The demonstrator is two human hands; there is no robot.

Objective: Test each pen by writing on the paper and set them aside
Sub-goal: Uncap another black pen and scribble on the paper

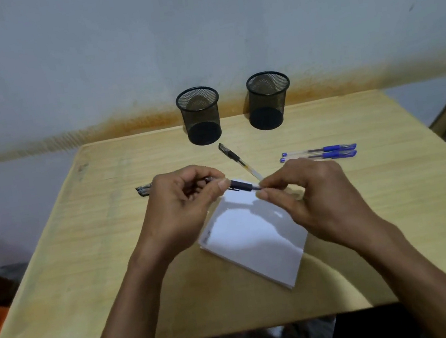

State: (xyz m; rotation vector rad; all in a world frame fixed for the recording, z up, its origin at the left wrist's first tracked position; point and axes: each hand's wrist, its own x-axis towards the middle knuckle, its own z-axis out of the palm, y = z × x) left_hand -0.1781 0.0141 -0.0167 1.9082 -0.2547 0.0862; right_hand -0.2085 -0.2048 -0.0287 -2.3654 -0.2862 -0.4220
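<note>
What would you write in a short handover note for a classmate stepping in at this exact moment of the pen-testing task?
Left hand grips a black pen by its barrel; right hand pinches its tip end, above the paper pad.
One black pen lies behind the pad, two blue pens to the right, another dark pen end shows left of the left hand.
Both mesh cups look empty.
The paper shows no clear test marks; testing and setting aside remain.
</note>
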